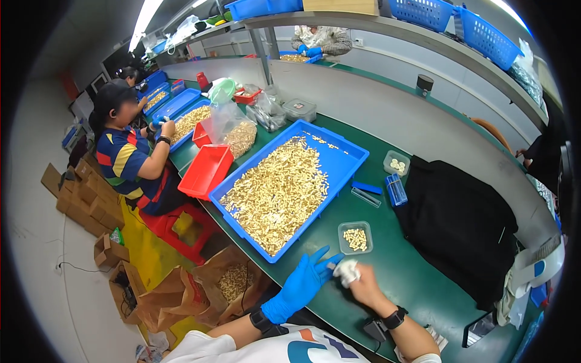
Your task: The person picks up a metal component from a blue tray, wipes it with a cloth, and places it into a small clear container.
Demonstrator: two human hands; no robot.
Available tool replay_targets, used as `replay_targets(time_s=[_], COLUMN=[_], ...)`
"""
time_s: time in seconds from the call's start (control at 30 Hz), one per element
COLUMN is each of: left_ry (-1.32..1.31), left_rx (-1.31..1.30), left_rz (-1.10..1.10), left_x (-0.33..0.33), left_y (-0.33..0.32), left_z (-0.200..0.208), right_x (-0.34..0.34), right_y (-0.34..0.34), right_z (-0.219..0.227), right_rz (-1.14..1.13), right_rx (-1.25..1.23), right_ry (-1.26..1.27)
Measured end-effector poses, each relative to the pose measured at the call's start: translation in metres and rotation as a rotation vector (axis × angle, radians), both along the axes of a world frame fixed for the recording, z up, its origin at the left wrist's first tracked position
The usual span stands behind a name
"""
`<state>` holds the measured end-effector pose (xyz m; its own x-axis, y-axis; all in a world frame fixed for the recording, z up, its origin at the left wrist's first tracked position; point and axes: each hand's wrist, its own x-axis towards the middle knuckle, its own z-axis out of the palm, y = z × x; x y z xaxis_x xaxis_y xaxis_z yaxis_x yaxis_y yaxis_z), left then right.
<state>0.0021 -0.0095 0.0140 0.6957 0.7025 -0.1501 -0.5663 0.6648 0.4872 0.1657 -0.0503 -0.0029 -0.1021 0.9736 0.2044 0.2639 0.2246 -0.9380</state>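
My left hand [302,281], in a blue glove, is above the table's near edge with its fingers stretched and apart. A small greyish thing [331,265] shows between its fingertips and the cloth; I cannot make out its kind or what supports it. My bare right hand [367,287] is closed on a crumpled white cloth [347,272], close to the glove's fingertips. Just beyond the hands, a small clear container [355,222] holds several brass-coloured pieces. Farther left, a large blue tray [345,144] is heaped with small brass-coloured metal parts [278,193].
A red bin [206,171] and a bag of parts [241,138] stand left of the tray. Black fabric [454,224] covers the table's right side. A blue-cased box [396,190] lies beside it. A co-worker [136,145] sits at left. Paper sacks [175,296] stand below the edge.
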Motion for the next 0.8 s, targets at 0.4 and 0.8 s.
replay_targets(time_s=[0.4, 0.8], left_ry=[0.014, 0.198], left_rx=[0.03, 0.192], left_rz=[0.065, 0.088], left_x=[0.002, 0.005], left_y=[-0.001, -0.008], left_z=[-0.005, 0.002], right_x=[-0.002, 0.01], right_y=[-0.004, 0.0], right_z=[0.014, 0.016], right_rz=[-0.066, -0.059], right_rx=[-0.46, -0.476], right_ry=[0.382, 0.391])
